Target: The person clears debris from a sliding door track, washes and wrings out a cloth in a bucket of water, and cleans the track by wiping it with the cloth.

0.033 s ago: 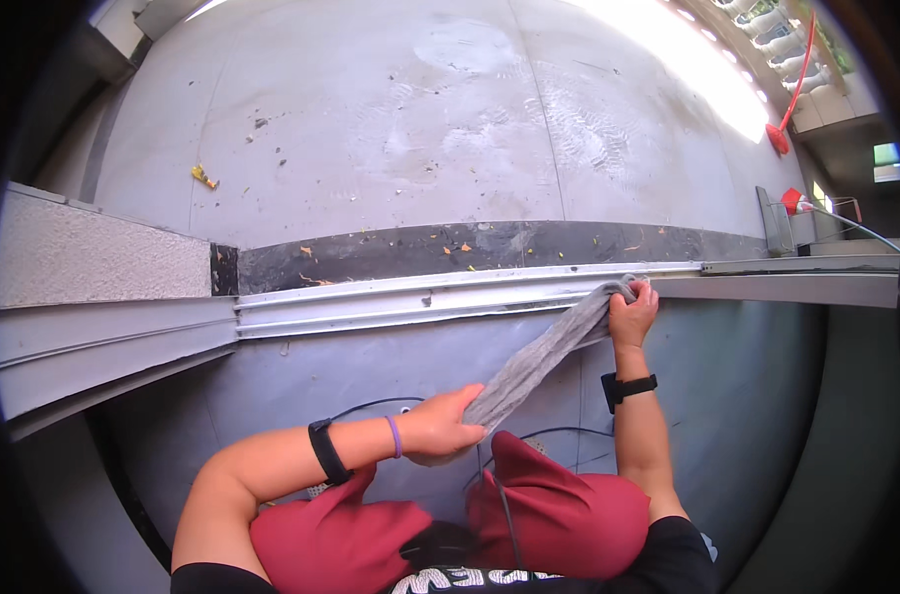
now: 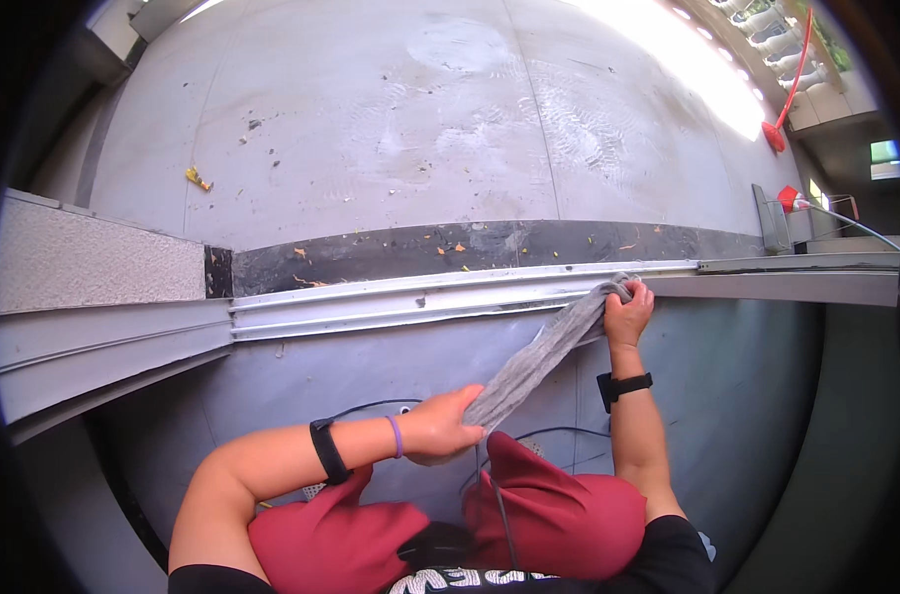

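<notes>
1. We see the gray cloth point(image 2: 537, 368) stretched slantwise, its long axis running from near the knees up and rightward to the white door track point(image 2: 351, 306). Its upper end points at the track's right-hand part and overlaps the near edge; whether it presses on the rail there, we cannot tell.

2. The cloth is gathered into a long, creased band, wider in the middle and bunched at the top. Its lower end passes under the left hand point(image 2: 442, 422), where only a bit of gray shows below the palm, so we cannot make out where it finishes.

3. The right hand point(image 2: 629, 315) is closed on the bunched top, fingers curled round it, with a fold sticking out to their left. Some fingertips are buried in the fabric.

4. The left hand is closed round the lower part, thumb along the upper side; its other fingers are mostly hidden from us.

5. Below the cloth we see the red trousers point(image 2: 569, 520) and a thin black cable point(image 2: 501, 505), partly covered by the legs.

6. Beyond the track's far edge lies a dark stone strip point(image 2: 371, 251) strewn with leaf bits.
</notes>
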`<action>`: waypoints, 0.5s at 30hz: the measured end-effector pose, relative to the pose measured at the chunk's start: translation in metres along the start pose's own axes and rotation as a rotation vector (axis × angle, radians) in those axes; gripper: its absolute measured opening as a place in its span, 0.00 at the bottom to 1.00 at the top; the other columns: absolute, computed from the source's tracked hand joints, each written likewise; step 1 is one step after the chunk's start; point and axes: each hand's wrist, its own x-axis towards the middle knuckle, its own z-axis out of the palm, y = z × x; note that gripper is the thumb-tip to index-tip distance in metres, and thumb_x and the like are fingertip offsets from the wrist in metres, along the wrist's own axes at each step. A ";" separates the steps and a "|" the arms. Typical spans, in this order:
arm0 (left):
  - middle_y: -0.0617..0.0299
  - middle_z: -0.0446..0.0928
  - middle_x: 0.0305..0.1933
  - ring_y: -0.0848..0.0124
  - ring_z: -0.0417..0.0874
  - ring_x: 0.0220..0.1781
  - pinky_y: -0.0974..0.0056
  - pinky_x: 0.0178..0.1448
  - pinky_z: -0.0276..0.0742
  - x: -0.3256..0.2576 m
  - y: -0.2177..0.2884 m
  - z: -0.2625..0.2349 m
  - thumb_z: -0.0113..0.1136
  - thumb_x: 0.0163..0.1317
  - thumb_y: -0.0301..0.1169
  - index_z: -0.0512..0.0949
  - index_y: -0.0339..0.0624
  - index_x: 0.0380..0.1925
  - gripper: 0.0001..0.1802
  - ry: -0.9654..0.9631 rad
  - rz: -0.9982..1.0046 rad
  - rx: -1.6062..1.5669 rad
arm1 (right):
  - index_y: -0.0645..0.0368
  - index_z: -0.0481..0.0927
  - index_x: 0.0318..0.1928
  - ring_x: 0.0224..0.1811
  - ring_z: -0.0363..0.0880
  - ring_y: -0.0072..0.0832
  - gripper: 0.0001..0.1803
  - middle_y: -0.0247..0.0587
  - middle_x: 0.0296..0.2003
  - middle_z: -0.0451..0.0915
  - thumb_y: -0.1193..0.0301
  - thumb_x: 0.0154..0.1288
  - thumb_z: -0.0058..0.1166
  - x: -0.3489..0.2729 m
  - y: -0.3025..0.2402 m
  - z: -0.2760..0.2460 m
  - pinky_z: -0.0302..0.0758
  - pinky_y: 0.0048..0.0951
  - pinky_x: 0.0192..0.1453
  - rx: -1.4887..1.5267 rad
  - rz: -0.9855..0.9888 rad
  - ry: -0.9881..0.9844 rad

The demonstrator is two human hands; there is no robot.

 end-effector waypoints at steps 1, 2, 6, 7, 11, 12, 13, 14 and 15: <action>0.42 0.71 0.50 0.52 0.73 0.52 0.58 0.55 0.68 0.005 -0.002 0.003 0.56 0.53 0.38 0.60 0.35 0.56 0.33 0.029 0.021 0.090 | 0.61 0.71 0.33 0.42 0.67 0.44 0.14 0.47 0.33 0.72 0.73 0.42 0.52 -0.001 0.004 0.005 0.65 0.41 0.51 0.000 0.004 0.010; 0.41 0.71 0.50 0.50 0.73 0.52 0.57 0.54 0.68 0.010 0.002 0.004 0.56 0.53 0.38 0.61 0.33 0.55 0.32 0.057 0.041 0.180 | 0.61 0.71 0.34 0.42 0.67 0.44 0.14 0.47 0.35 0.72 0.73 0.42 0.52 -0.001 0.008 0.007 0.65 0.41 0.51 -0.001 0.011 0.019; 0.41 0.71 0.47 0.48 0.72 0.50 0.55 0.52 0.68 0.037 0.019 0.003 0.56 0.53 0.39 0.63 0.34 0.51 0.29 -0.013 0.032 0.212 | 0.62 0.71 0.34 0.42 0.68 0.44 0.13 0.48 0.34 0.72 0.74 0.43 0.50 0.013 0.026 0.007 0.65 0.41 0.51 -0.087 -0.026 -0.001; 0.41 0.71 0.47 0.47 0.72 0.50 0.54 0.52 0.68 0.044 0.019 0.004 0.56 0.53 0.39 0.63 0.33 0.52 0.29 -0.001 0.040 0.245 | 0.62 0.71 0.34 0.42 0.68 0.44 0.13 0.48 0.34 0.72 0.74 0.43 0.50 0.015 0.031 0.004 0.65 0.41 0.51 -0.094 -0.026 -0.002; 0.41 0.71 0.47 0.47 0.72 0.50 0.54 0.51 0.69 0.041 0.028 0.003 0.56 0.51 0.37 0.63 0.32 0.52 0.30 0.016 0.036 0.319 | 0.62 0.70 0.33 0.37 0.69 0.44 0.12 0.48 0.33 0.70 0.77 0.43 0.49 0.020 0.009 -0.035 0.68 0.38 0.46 0.038 0.030 0.157; 0.41 0.71 0.47 0.47 0.72 0.50 0.54 0.51 0.69 0.041 0.027 0.004 0.56 0.51 0.37 0.63 0.32 0.52 0.30 0.009 0.039 0.317 | 0.63 0.70 0.33 0.35 0.69 0.44 0.12 0.48 0.32 0.70 0.78 0.43 0.49 0.019 0.006 -0.046 0.69 0.37 0.44 0.091 0.042 0.221; 0.41 0.71 0.47 0.48 0.72 0.50 0.54 0.52 0.68 0.038 0.024 0.005 0.56 0.50 0.36 0.64 0.32 0.52 0.30 -0.030 0.031 0.260 | 0.62 0.71 0.33 0.34 0.69 0.42 0.11 0.46 0.31 0.71 0.78 0.44 0.51 0.018 0.011 -0.048 0.69 0.35 0.42 0.049 -0.024 0.187; 0.41 0.72 0.47 0.48 0.72 0.51 0.54 0.52 0.68 0.038 0.023 0.007 0.55 0.49 0.35 0.65 0.33 0.51 0.29 -0.072 0.033 0.205 | 0.62 0.71 0.33 0.34 0.69 0.42 0.11 0.46 0.31 0.71 0.78 0.44 0.51 0.018 0.018 -0.049 0.69 0.35 0.42 0.034 -0.023 0.195; 0.41 0.72 0.47 0.48 0.72 0.51 0.54 0.52 0.68 0.039 0.023 0.009 0.55 0.49 0.35 0.65 0.33 0.51 0.29 -0.083 0.042 0.207 | 0.62 0.71 0.32 0.34 0.70 0.41 0.10 0.44 0.30 0.71 0.77 0.45 0.53 0.015 0.025 -0.043 0.69 0.35 0.42 0.098 0.023 0.096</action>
